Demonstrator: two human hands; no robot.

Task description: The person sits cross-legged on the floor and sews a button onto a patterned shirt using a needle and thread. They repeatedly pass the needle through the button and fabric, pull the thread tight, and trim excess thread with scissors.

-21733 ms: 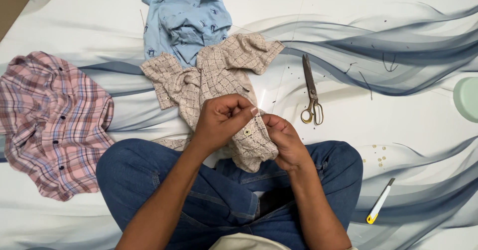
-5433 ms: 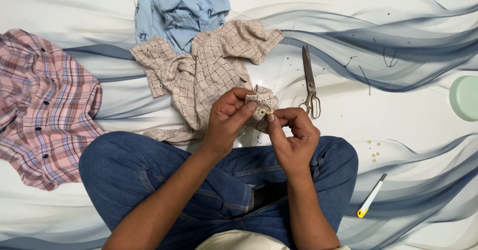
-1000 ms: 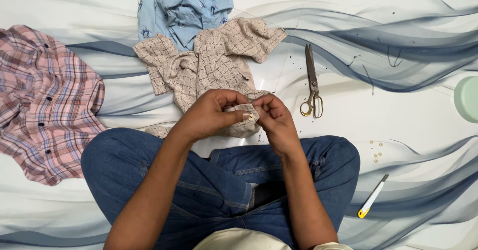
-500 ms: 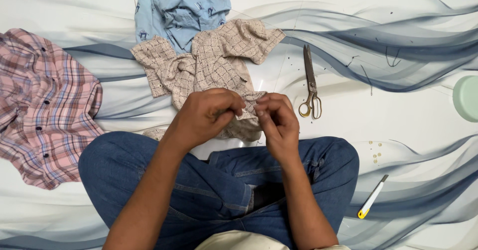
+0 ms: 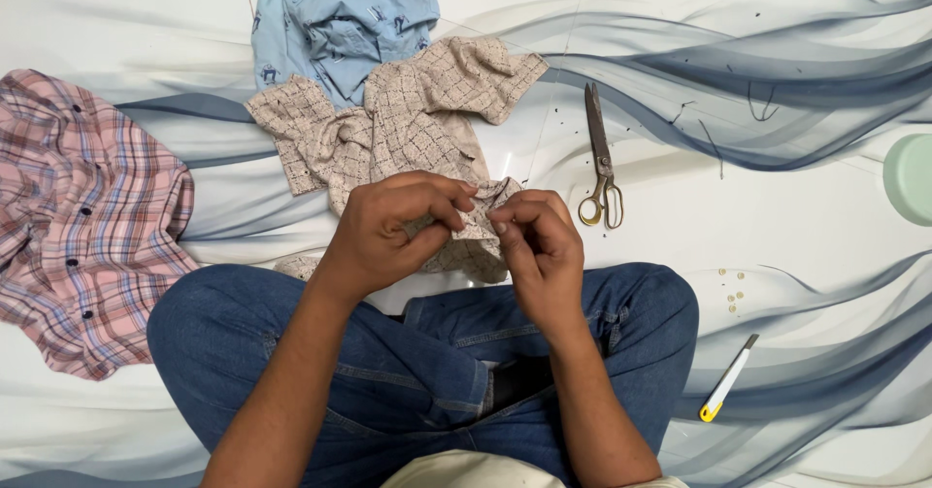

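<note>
Both forearms reach forward over the crossed legs in jeans point(image 5: 408, 371). The left hand point(image 5: 393, 226) is curled and pinches a fold of the beige checked shirt point(image 5: 408, 124); the right hand point(image 5: 539, 240) grips the same fold with bent fingers, touching the left. The shirt spreads on the floor point(image 5: 796, 206) beyond the hands. The scissors point(image 5: 600, 158) lie right of the shirt, apart from its edge, with bare floor between.

Both hands point(image 5: 476, 231) pinch beige checked shirt point(image 5: 408, 124) by scissors point(image 5: 600, 163)
</note>
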